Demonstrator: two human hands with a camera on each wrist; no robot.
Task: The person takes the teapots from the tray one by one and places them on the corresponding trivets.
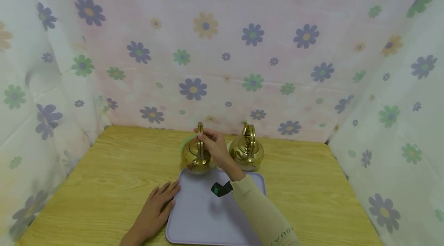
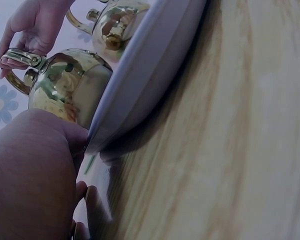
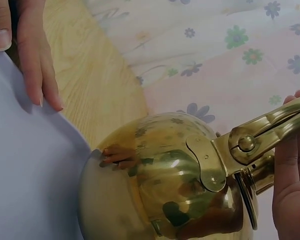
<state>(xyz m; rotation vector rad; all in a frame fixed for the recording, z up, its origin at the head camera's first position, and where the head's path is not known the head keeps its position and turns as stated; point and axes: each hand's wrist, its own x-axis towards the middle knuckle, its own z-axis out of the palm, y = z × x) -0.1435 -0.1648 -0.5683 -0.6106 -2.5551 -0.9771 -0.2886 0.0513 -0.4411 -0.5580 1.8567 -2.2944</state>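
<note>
My right hand (image 1: 216, 146) grips the upright handle of a shiny gold kettle (image 1: 194, 157) at the tray's far left corner. In the right wrist view, the fingers lie behind the handle of that kettle (image 3: 175, 170). Whether its base is lifted cannot be told. A matching gold kettle (image 1: 239, 152) stands just to the right, its handle free. My left hand (image 1: 154, 209) lies with straight fingers along the left edge of a pale purple tray (image 1: 197, 211). In the left wrist view, the thumb side touches the tray rim (image 2: 135, 65).
A green rounded edge (image 1: 185, 142) shows behind the left kettle, partly hidden. Wood-grain table surface (image 1: 305, 199) extends on both sides of the tray. Flowered cloth (image 1: 222, 64) hangs close behind the kettles and along both sides.
</note>
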